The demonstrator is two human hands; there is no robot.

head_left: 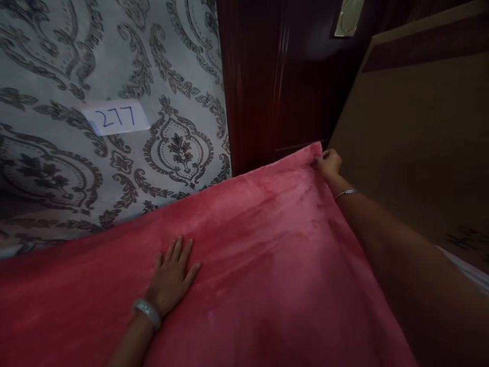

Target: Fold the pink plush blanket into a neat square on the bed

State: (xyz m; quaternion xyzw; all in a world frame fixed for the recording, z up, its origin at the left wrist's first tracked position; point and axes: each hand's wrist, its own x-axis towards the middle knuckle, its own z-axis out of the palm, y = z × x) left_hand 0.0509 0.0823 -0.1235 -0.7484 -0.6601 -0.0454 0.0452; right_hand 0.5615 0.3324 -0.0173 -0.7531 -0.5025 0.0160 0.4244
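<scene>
A plush red-pink blanket (pixel 244 239) spreads across the lower part of the head view, its pile showing lighter and darker streaks. My left hand (pixel 171 278) lies flat on it with the fingers spread; a pale bangle (pixel 147 312) circles that wrist. At the blanket's far right corner, my right hand (pixel 329 164) pinches the edge between thumb and fingers. A thin silver bracelet (pixel 346 193) sits on the right wrist. What lies under the blanket is hidden.
Patterned grey wallpaper (pixel 179 148) rises behind the blanket, with a paper label (pixel 116 117) marked 277. A dark red door (pixel 282 76) with a brass plate (pixel 349 18) stands beside it. A large cardboard sheet or box (pixel 420 137) leans at the right.
</scene>
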